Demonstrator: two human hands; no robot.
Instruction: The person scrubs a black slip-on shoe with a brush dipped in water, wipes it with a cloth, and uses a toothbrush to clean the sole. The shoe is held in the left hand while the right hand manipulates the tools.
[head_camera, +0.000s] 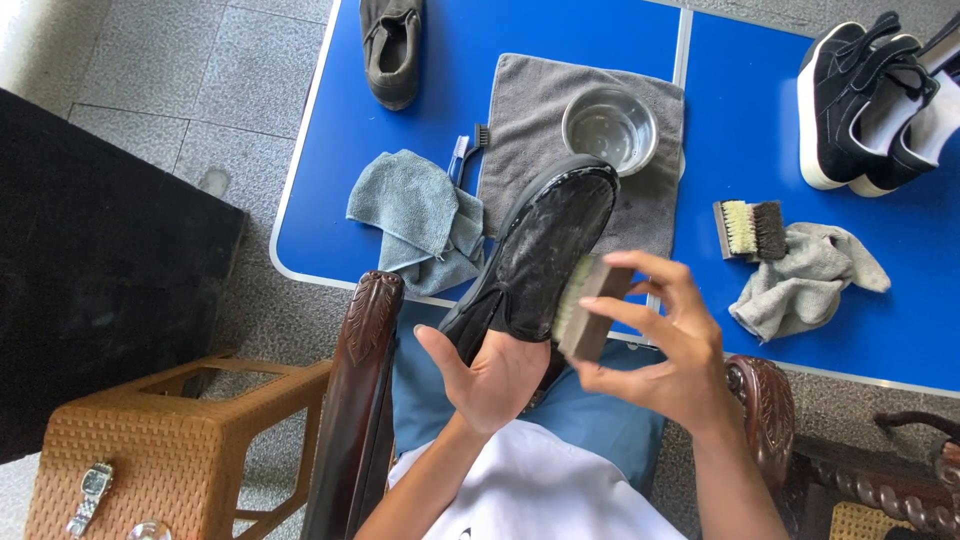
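Your left hand (490, 375) cups the black shoe (540, 255) at its heel, toe pointing away over the bench (330, 150); your right hand (665, 355) fingers pinch the brush (590, 305) against its right side.

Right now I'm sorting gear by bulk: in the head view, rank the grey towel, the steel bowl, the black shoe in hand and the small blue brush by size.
1. Grey towel
2. Black shoe, though it is nearer the camera, so this is unsure
3. Steel bowl
4. Blue brush, partly hidden
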